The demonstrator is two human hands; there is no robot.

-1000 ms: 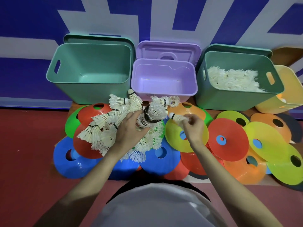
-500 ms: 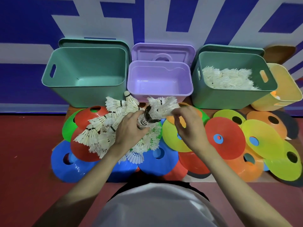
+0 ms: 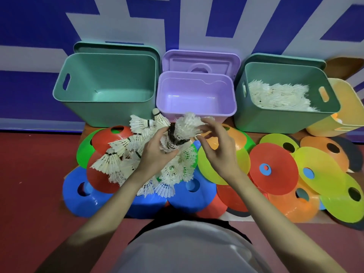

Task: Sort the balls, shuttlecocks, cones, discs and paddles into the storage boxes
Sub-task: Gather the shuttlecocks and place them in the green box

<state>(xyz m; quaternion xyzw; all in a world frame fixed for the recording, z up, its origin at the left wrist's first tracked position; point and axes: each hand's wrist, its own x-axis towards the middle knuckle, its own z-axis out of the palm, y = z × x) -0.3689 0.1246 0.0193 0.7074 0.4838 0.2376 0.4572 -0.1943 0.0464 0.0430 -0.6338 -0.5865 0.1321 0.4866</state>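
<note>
While left hand (image 3: 157,152) grips shuttlecocks (image 3: 169,142), right hand (image 3: 214,146) pinches one shuttlecock (image 3: 189,125), two green boxes (image 3: 106,85), one purple box (image 3: 197,95).

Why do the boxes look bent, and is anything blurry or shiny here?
Head view: the wide lens bows the green box and wall stripes outward; the shuttlecock at the right hand is smeared by motion; small glints show on the blue disc; lighting is otherwise soft and even.

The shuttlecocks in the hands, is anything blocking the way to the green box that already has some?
Nothing visible does. The shuttlecocks are held up above the discs, and the right green box is open on top.
</note>
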